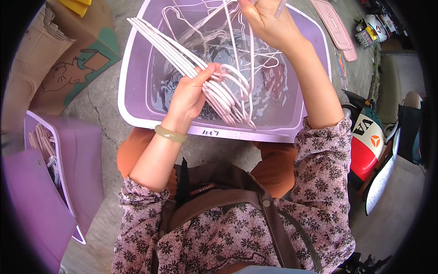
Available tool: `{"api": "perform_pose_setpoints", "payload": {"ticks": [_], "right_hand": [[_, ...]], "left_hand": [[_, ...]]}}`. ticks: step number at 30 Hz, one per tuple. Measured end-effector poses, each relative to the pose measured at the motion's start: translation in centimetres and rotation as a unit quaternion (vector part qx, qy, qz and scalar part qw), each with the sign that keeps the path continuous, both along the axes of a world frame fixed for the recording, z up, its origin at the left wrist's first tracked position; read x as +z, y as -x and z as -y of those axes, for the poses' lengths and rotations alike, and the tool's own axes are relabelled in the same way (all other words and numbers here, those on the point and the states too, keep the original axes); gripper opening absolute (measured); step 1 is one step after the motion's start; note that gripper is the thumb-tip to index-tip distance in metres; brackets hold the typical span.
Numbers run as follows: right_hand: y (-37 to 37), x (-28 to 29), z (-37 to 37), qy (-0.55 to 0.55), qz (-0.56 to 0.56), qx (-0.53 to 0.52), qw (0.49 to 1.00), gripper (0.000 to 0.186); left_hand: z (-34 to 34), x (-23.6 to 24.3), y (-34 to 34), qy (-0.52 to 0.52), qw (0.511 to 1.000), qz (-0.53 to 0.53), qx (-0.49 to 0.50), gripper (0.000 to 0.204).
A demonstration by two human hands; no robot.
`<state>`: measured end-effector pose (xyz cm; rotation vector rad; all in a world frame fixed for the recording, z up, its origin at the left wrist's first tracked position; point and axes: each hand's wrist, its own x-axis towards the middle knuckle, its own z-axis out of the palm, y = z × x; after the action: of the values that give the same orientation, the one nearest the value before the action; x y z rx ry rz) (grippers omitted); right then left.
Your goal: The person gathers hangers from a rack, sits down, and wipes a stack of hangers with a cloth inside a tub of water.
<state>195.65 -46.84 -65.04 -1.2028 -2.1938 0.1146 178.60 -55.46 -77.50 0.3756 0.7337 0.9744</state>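
My left hand (187, 97) is closed round a bundle of pale pink-white clothes hangers (168, 50), held over the near part of a purple tub (135, 84). Their long sides fan out to the upper left, and their hooks and curved ends crowd together at the right of my fist. My right hand (270, 22), at the top edge of the view, is closed on another pale hanger (252, 50), whose bars hang down beside the bundle. Its fingertips are partly cut off. More loose hangers (200, 28) lie tangled in the tub's water (182, 84).
To the left, a purple bin (84, 160) holds several more hangers (43, 141), with a cardboard box (82, 59) behind it. A pink lid (335, 29) lies on the concrete floor at the far right. Nearer on the right stands a red, white and green object (367, 141).
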Motion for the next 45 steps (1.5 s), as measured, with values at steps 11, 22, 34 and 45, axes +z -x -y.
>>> {"api": "perform_pose_setpoints", "payload": {"ticks": [11, 22, 34, 45], "right_hand": [[0.9, -9.0, 5.6, 0.253, -0.062, 0.084, 0.962, 0.042], [3.1, -10.0, 11.3, 0.175, 0.058, 0.032, 0.982, 0.066], [-4.7, -25.3, 4.1, 0.452, 0.059, -0.187, 0.87, 0.045], [-5.0, -29.7, 3.4, 0.371, 0.384, -0.146, 0.833, 0.023]], "left_hand": [[-0.1, 0.7, 0.2, 0.024, 0.992, 0.12, 0.002, 0.028], [-0.3, -0.1, 0.4, 0.056, 0.989, 0.138, -0.01, 0.035], [0.2, -1.0, 0.4, 0.044, 0.995, 0.073, 0.043, 0.038], [0.3, -0.5, 0.6, 0.061, 0.995, 0.062, 0.051, 0.037]]}}
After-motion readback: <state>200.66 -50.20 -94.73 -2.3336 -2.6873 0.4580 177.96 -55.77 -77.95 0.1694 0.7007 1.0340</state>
